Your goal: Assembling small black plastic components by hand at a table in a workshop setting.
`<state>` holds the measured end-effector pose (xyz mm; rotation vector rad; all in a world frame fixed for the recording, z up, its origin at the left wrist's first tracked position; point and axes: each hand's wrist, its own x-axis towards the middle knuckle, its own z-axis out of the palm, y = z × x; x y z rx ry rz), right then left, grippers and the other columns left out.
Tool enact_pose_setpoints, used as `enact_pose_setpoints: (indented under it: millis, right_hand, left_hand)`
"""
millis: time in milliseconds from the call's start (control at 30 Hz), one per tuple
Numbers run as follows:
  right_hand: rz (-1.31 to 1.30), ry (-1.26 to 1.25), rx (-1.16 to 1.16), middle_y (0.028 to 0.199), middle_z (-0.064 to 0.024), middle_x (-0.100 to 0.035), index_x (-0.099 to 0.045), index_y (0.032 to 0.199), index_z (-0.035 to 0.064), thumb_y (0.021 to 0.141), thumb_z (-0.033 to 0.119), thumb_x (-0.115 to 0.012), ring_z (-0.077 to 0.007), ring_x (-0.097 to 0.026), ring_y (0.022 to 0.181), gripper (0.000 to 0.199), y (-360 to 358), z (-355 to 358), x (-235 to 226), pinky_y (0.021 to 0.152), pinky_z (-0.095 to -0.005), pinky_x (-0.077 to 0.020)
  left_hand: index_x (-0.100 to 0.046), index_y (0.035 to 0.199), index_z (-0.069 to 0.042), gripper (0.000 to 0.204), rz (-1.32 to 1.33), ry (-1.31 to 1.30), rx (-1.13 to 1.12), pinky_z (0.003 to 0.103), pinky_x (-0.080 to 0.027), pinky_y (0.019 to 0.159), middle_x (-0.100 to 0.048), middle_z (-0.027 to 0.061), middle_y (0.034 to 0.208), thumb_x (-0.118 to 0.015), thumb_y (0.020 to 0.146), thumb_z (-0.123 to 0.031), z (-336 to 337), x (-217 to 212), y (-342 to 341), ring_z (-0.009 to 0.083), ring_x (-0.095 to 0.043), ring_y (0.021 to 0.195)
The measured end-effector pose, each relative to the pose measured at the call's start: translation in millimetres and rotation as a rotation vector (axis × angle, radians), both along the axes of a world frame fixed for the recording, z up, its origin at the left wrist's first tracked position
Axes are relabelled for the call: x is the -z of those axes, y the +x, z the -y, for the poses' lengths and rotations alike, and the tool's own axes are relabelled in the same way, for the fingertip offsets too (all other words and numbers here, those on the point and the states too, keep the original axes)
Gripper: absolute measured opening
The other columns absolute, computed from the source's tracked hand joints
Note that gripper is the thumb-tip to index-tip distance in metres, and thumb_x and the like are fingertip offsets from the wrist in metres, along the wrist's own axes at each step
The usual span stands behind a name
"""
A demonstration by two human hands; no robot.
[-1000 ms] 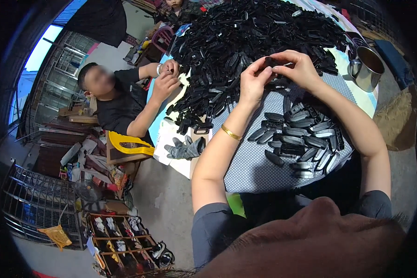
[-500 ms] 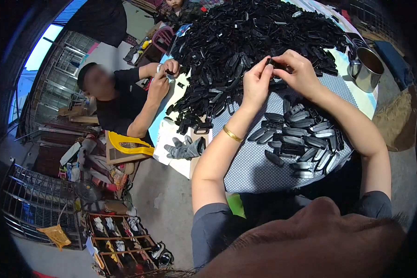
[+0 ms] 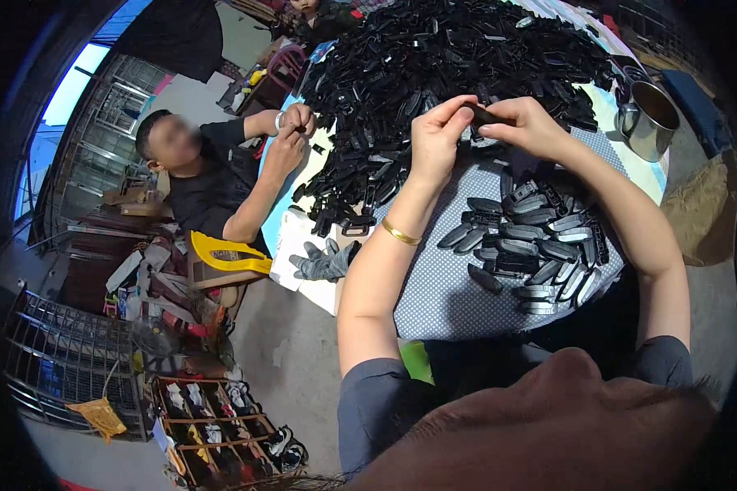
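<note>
Between my two hands is a small black plastic part (image 3: 479, 119), long and narrow, held over the near edge of a big heap. My left hand (image 3: 436, 143), with a gold bangle on its wrist, pinches one end. The other end sits in the closed fingers of my right hand (image 3: 526, 127). Beyond them spreads the heap of black plastic parts (image 3: 434, 57). Closer to me, a smaller pile of oval black and grey pieces (image 3: 540, 241) rests on a dotted cloth (image 3: 434, 299).
A metal mug (image 3: 653, 123) stands at the table's right edge. Grey gloves (image 3: 323, 262) lie at its left corner near a yellow chair (image 3: 225, 255). Across on the left, a co-worker (image 3: 213, 168) holds a small dark part. A shoe rack (image 3: 217, 430) is on the floor.
My hands have shifted slightly left and the black part shows more between them. The co-worker's head has lifted. The piles look unchanged.
</note>
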<state>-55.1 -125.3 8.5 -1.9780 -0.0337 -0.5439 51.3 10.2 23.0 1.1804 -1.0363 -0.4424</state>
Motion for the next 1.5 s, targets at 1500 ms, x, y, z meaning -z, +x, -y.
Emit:
enact_pose_setpoints:
  millis: [1500]
  right_hand:
    - [0.216,-0.133,0.206,0.09,-0.0069,-0.06,-0.059,0.101,-0.0012,0.073,0.007,-0.064,-0.0124,-0.058,0.083,0.03,8,3,11,0.07,-0.0232,-0.0477]
  left_hand:
    - [-0.048,0.11,0.005,0.029,-0.246,0.197,0.086,0.021,-0.052,0.061,-0.058,0.0079,0.082,-0.054,0.081,-0.001,1,5,9,0.0128,-0.061,0.068]
